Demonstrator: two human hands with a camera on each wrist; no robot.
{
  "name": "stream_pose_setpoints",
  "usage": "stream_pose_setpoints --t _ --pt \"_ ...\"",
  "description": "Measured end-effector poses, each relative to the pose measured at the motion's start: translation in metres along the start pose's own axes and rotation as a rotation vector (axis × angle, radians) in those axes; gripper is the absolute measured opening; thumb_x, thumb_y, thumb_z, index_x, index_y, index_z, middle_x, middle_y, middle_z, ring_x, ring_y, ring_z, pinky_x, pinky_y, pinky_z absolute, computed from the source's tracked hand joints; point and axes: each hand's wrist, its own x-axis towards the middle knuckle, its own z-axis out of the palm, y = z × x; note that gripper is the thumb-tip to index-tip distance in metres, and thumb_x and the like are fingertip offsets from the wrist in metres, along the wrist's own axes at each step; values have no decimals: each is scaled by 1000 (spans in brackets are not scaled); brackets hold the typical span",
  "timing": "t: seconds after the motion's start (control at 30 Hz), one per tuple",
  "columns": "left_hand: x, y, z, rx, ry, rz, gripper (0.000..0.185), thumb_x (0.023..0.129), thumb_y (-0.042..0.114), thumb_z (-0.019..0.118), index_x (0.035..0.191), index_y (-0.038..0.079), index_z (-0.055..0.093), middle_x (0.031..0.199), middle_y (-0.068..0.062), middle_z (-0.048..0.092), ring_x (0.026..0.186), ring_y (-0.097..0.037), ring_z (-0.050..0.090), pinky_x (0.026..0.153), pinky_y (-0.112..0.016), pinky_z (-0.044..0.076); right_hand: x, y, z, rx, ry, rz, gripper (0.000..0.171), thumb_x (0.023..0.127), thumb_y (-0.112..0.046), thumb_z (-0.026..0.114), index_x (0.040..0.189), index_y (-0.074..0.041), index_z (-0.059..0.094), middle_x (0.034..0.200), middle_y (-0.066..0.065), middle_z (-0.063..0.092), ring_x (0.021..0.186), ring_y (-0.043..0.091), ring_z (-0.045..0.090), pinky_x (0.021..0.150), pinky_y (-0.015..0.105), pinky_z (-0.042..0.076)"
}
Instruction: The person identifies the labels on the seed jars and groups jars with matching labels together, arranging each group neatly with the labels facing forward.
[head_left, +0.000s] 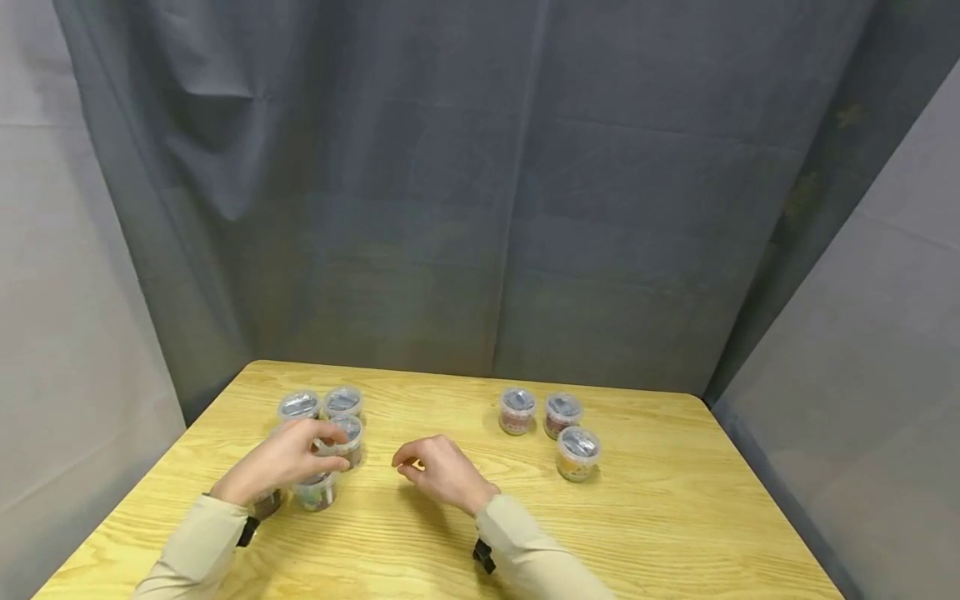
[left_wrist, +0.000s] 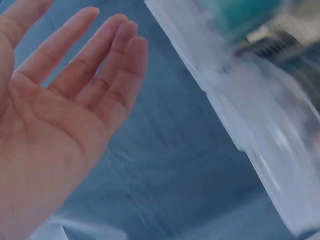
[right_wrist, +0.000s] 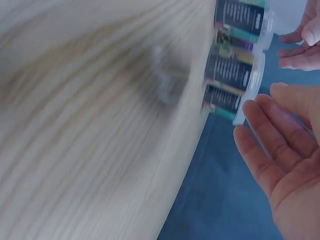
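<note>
My left hand (head_left: 279,458) hovers over a group of small clear plastic tubs with film-topped lids on the left of the table. Its fingers reach across the tub (head_left: 352,450) on that group's right side, and the hand hides part of the others. In the left wrist view its palm (left_wrist: 55,115) shows bare, fingers extended. My right hand (head_left: 450,477) is just above the middle of the table, fingers loosely bent, holding nothing. The right wrist view shows its fingers (right_wrist: 275,137) apart in front of several tubs with dark printed labels (right_wrist: 227,67).
Three more tubs stand on the right: two with reddish contents, one at the back (head_left: 517,412) and one beside it (head_left: 562,414), and a yellow one (head_left: 577,456) nearer. The wooden table (head_left: 675,500) ends at a grey curtain (head_left: 420,208), with pale cloth at both sides.
</note>
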Motion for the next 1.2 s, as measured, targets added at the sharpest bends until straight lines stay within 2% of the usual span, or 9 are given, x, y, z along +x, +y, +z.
stream_pose_setpoints --t 0.1,0.23,0.33,0.47,0.67,0.87,1.0,1.1,1.2 --pt "-7 -8 -3 8 -31 16 45 83 41 77 113 8 72 110 -6 71 98 -23 65 75 -34 56 7 -8 8 7 -18 -27 16 94 -11 66 106 -13 76 103 -6 75 92 0 68 80 11 53" --pt "-16 -16 -7 24 -50 52 52 77 44 81 112 7 72 112 -6 72 101 -27 66 82 -44 57 14 -18 17 29 -48 -59 21 93 -10 67 112 -15 73 108 -6 74 93 0 67 80 9 51" --pt "-19 -20 -8 55 -69 66 49 73 39 85 108 8 73 115 -9 70 107 -32 64 88 -51 54 17 -25 23 34 -57 -73 26 92 -10 68 117 -16 71 114 -4 72 97 4 68 82 9 51" --pt "-21 -22 -8 101 -98 85 42 68 35 88 101 11 75 121 -14 67 112 -38 61 92 -53 51 20 -29 30 5 -59 -109 35 90 -11 70 125 -17 65 122 -5 69 101 9 68 85 11 50" --pt "-21 -23 -9 118 -89 112 28 68 22 87 92 17 74 124 -17 64 113 -40 59 91 -54 51 23 -35 37 -25 -60 -132 47 91 -11 70 135 -20 58 130 -6 65 105 10 67 87 13 50" --pt "-25 -28 -6 127 -93 102 29 66 18 87 89 21 72 127 -21 61 116 -43 56 91 -56 51 25 -42 42 -88 -130 -135 49 93 -17 68 140 -23 54 133 -2 62 110 8 63 88 16 52" --pt "-27 -30 -4 150 -80 111 32 65 14 86 90 23 68 123 -12 64 113 -37 57 90 -51 51 29 -46 47 -112 -108 -123 46 92 -19 69 136 -24 57 130 -4 64 109 6 64 88 16 52" --pt "-26 -32 -4 164 -54 145 34 64 12 86 89 23 65 109 1 67 101 -25 58 83 -38 51 32 -48 50 -85 -54 -104 38 92 -21 70 129 -22 62 123 -5 68 105 6 66 87 14 52" --pt "-25 -32 -4 164 -32 166 34 63 12 86 84 23 62 95 11 64 89 -16 54 74 -29 45 36 -50 52 -52 -10 -91 28 92 -24 69 119 -21 65 115 -7 71 101 5 67 83 11 51"
